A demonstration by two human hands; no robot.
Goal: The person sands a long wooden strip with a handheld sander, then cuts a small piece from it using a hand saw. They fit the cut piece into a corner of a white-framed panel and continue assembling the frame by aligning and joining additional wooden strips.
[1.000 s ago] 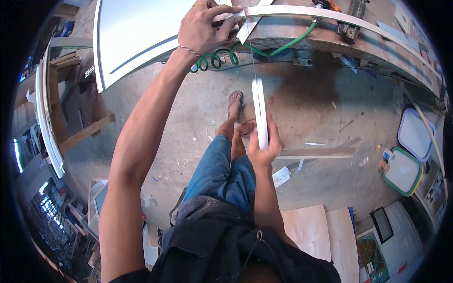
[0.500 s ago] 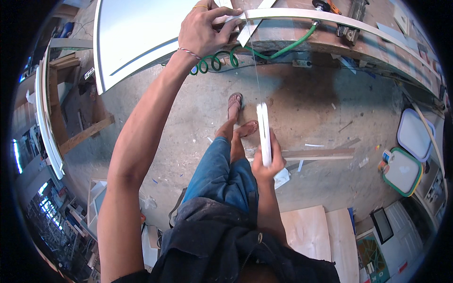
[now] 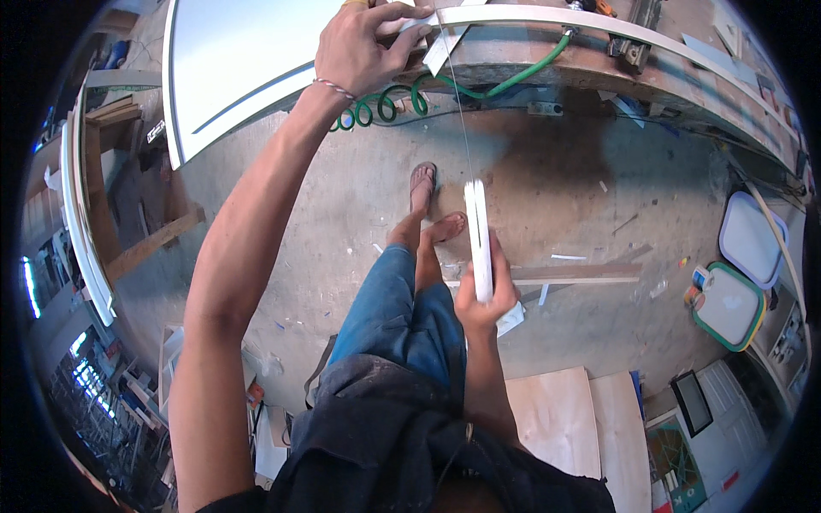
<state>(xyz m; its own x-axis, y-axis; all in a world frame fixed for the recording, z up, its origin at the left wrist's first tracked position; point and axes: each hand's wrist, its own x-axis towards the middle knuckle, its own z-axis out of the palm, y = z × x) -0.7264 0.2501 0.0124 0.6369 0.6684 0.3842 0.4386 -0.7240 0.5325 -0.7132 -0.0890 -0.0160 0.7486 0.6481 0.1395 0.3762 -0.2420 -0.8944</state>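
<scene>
My left hand (image 3: 363,44) reaches up and presses on the end of a long white curved strip (image 3: 599,21) lying along a worn workbench (image 3: 650,77). My right hand (image 3: 486,299) is closed around the lower end of a narrow white strip piece (image 3: 479,235), held upright in front of my legs. A thin thread (image 3: 462,111) runs from the bench edge down toward that piece. A coiled green hose (image 3: 402,98) hangs just under my left hand.
A large white panel (image 3: 239,60) leans at the upper left. A wooden batten (image 3: 564,274) and scraps lie on the concrete floor. White and green-rimmed trays (image 3: 727,299) sit at the right, plywood sheets (image 3: 573,419) lower right, wooden framing (image 3: 128,248) at the left.
My right hand with the white piece has shifted slightly right and lower. The left hand has stayed on the strip at the bench.
</scene>
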